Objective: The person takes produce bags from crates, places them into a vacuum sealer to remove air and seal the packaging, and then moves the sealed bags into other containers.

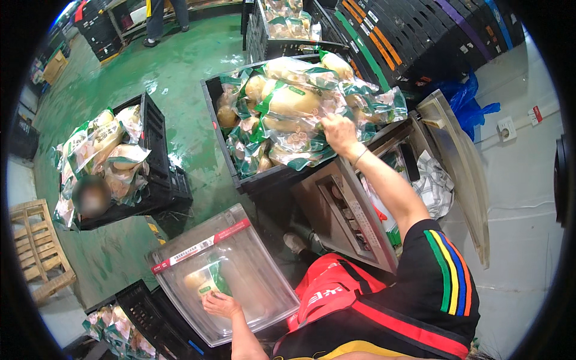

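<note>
My right hand (339, 132) pinches the edge of a clear, green-printed plastic bag (294, 101) with a pale, thick root vegetable in it, likely lotus root. That bag lies on a heaped black plastic crate (209, 108) of similar bags. My left hand (220, 303) is at the lower middle, over the clear domed lid (256, 279) of what looks like a vacuum packing machine. Its fingers meet the lower end of another bagged root (200, 279); whether they grip it or rest on the lid above it, I cannot tell.
Another crate of bagged roots (157, 130) stands at left, and one more (135, 310) at lower left. An opened metal cabinet (346, 211) is under my right arm. Stacked black crates (405, 36) line the wall. A wooden pallet (40, 252) is far left. A person's legs (155, 22) show behind.
</note>
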Available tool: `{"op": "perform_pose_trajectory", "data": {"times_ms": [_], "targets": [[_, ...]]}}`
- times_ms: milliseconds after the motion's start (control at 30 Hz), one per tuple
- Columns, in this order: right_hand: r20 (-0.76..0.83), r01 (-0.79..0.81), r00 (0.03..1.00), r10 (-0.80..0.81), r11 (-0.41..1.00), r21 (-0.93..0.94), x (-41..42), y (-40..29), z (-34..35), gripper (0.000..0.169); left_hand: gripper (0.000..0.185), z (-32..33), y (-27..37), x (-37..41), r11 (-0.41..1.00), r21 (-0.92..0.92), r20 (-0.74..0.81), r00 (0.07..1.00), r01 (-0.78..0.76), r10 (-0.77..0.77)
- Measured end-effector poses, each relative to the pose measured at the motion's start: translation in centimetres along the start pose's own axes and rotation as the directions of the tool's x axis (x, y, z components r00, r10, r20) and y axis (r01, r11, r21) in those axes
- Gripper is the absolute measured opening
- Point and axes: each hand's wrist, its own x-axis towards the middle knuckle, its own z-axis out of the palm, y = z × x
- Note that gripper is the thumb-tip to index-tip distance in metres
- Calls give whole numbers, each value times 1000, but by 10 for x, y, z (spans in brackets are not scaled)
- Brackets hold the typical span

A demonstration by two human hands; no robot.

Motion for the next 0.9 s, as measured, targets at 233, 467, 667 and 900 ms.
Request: {"op": "perform_pose_trajectory", "data": {"times_ms": [233,467,667,900], "targets": [[-235,129,965,-115,991,45,78,9,-114,12,21,3,1,-1,999,-42,18,1000,25,-24],[190,-217,963,192,968,125,37,18,-248,26,19,6,-8,-6,1000,-26,-49,999,11,-13],[236,-148,957,171,983,-111,-56,16,-278,19,18,16,-13,-8,1000,23,-113,993,-15,18],[220,50,974,61,884,-465,-170,40,-268,7,19,10,-13,-6,999,30,-142,990,-21,25]]}}
